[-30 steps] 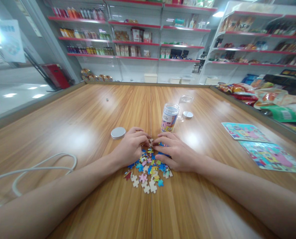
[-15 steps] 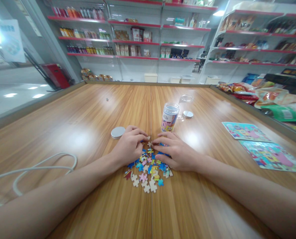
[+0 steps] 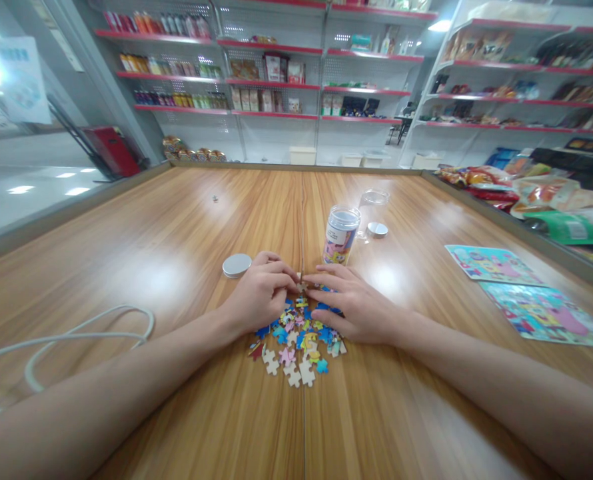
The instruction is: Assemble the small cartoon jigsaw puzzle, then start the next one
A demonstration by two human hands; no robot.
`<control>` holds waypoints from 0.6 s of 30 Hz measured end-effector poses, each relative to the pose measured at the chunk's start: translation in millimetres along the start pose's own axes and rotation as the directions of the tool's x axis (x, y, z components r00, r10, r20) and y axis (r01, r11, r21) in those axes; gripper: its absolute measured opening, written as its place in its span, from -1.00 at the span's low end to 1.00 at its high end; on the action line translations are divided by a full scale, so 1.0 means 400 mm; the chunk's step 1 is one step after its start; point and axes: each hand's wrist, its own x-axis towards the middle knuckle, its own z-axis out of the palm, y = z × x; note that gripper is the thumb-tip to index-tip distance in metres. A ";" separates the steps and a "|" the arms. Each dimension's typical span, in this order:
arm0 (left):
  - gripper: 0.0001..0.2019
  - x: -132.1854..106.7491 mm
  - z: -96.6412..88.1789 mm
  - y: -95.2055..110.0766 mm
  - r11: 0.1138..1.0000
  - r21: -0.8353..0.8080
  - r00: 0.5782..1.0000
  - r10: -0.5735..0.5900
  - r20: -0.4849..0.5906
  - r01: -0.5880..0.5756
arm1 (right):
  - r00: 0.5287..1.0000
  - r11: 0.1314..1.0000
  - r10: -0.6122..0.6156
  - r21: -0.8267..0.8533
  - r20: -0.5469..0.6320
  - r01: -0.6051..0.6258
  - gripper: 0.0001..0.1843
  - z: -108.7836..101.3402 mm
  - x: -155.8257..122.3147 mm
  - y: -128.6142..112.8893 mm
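Note:
A loose pile of jigsaw puzzle pieces (image 3: 292, 338) lies on the table in front of me, some with coloured faces up and others pale side up. My left hand (image 3: 267, 291) rests at the pile's left and far side, fingers bent but not closed, their tips beside a pale piece (image 3: 302, 288). Opposite it, my right hand (image 3: 350, 301) is open, its fingers spread over pieces on the right side. Both sets of fingertips nearly meet at the far edge. Just beyond my right hand stands an open clear jar (image 3: 341, 235) with a cartoon label.
A silver lid (image 3: 237, 266) lies beyond my left hand. Behind the jar are a second clear container (image 3: 375, 200) and a smaller lid (image 3: 377, 230). Two cartoon picture sheets (image 3: 494, 264) lie right, a white cable (image 3: 91, 335) left. Snack bags (image 3: 551, 193) sit past the right edge.
The fingertips of both hands have shifted slightly around the pale piece at the far edge of the pile. The rest of the pile looks the same.

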 end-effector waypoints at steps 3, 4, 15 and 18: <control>-0.59 -0.001 0.005 -0.008 0.999 -0.027 1.000 0.030 0.001 -0.030 | 1.000 1.000 -0.007 0.015 0.013 0.006 -0.57 0.003 -0.001 0.003; -0.57 -0.002 0.007 -0.010 0.999 -0.031 0.999 0.036 0.001 -0.036 | 1.000 1.000 -0.006 0.020 0.011 0.006 -0.57 0.003 -0.001 0.003; -0.47 0.002 -0.001 -0.005 0.999 -0.021 0.997 0.045 0.055 -0.044 | 1.000 1.000 0.013 0.022 -0.008 -0.013 -0.66 0.000 0.000 0.002; -0.48 0.002 -0.001 -0.005 0.999 -0.023 0.997 0.049 0.052 -0.048 | 1.000 1.000 0.014 0.016 -0.004 -0.014 -0.65 0.003 0.000 0.003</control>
